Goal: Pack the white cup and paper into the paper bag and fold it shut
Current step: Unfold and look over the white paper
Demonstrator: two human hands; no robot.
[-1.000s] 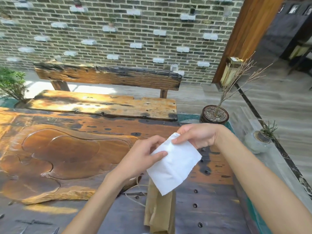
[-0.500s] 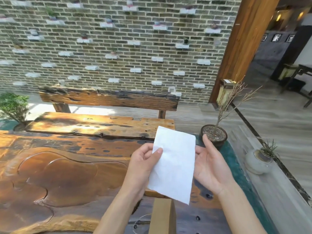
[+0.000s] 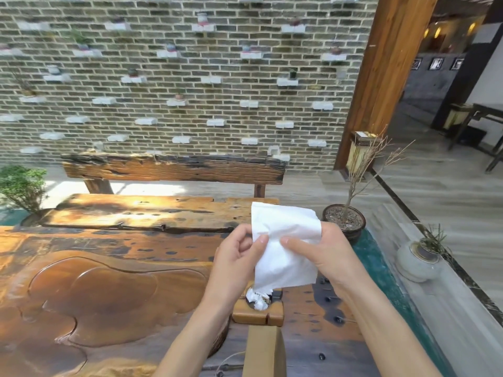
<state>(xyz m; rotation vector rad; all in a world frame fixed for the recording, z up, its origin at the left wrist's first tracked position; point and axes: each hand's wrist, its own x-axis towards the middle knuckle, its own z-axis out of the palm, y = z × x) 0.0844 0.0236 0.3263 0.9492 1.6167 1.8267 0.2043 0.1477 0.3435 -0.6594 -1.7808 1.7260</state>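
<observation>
Paper (image 3: 285, 248) pinched by both hands hides the cup.

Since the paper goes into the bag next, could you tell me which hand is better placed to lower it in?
Probably the right hand: it wraps the paper more fully; the left hand only pinches its edge. The bag stands just below.

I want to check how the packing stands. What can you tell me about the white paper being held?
The white paper is a thin, soft sheet, tissue-like, creased and bowed rather than flat. It is held up above the wooden table, upright, its top edge free. The left hand pinches its left edge with the thumb on the front; the right hand grips its right side. Its lower edge hangs just above the brown paper bag. It is not in the bag yet.
</observation>
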